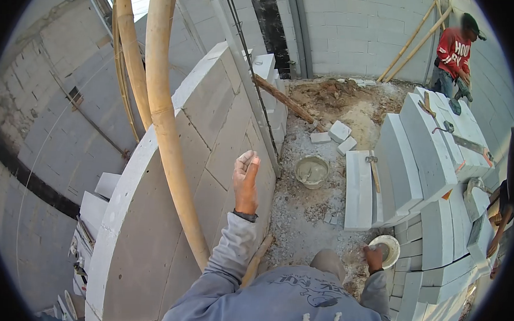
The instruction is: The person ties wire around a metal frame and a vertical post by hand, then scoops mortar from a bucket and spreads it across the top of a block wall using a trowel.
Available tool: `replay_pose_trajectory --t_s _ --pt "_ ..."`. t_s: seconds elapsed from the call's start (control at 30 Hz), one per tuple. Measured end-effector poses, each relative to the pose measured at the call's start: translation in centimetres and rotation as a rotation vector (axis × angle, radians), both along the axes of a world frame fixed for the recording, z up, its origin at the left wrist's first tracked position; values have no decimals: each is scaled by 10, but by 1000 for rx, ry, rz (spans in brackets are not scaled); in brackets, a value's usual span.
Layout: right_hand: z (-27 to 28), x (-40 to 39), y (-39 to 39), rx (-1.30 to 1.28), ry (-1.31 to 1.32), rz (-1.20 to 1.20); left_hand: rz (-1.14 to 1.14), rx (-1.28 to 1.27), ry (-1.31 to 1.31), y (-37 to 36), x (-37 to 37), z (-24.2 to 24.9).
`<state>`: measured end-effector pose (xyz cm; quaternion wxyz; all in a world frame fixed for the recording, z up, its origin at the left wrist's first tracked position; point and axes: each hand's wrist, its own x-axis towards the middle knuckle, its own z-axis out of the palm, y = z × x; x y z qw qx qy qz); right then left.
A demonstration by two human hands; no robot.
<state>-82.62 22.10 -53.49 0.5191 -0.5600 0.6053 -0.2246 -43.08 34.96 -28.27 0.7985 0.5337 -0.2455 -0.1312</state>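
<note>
My left hand (246,183) is raised in front of the block wall (206,141), its fingers bent and pressed together, dusty at the tips; whether anything small is in them cannot be made out. Low on the right, my right hand (373,258) is closed at the rim of a white bucket (389,251) with grey material inside. A second round bucket (312,172) of grey wet mix stands on the ground ahead, with a tool in it.
Bamboo poles (166,122) cross in front of the wall. Stacked blocks (435,151) stand on the right, with a hammer (374,172) on a lower block. Loose block pieces (338,131) lie ahead. A person in a red top (454,54) stands at the far right.
</note>
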Motion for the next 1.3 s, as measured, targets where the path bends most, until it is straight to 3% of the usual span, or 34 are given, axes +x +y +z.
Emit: replay_pose_trajectory --t_s 0.07,0.2,0.33,0.47,0.53,0.67,0.73,0.87,1.07,1.3 --pt "-78 -4 -25 73 48 135 44 -7 -15 -29 22 8" --pt "-69 60 -104 251 39 234 191 -68 -138 -89 70 42" --pt "-9 191 -221 315 -118 341 316 -149 -268 -148 138 77" --pt "40 377 -344 116 -281 601 413 -241 -317 -210 219 124" --pt "128 473 -364 50 -462 714 450 -155 -289 -236 264 147" --pt "327 609 -359 -319 -625 964 475 -158 -305 -265 334 198" --pt "387 668 -357 -445 -911 1059 513 -159 -366 -280 358 222" --pt "485 743 -342 -393 -1105 1121 437 -227 -321 -311 403 255" --pt "537 830 -327 -520 -1421 1013 429 -431 -504 -337 431 282" --pt "538 852 -312 -109 -1560 1120 380 -450 -540 -338 457 287"
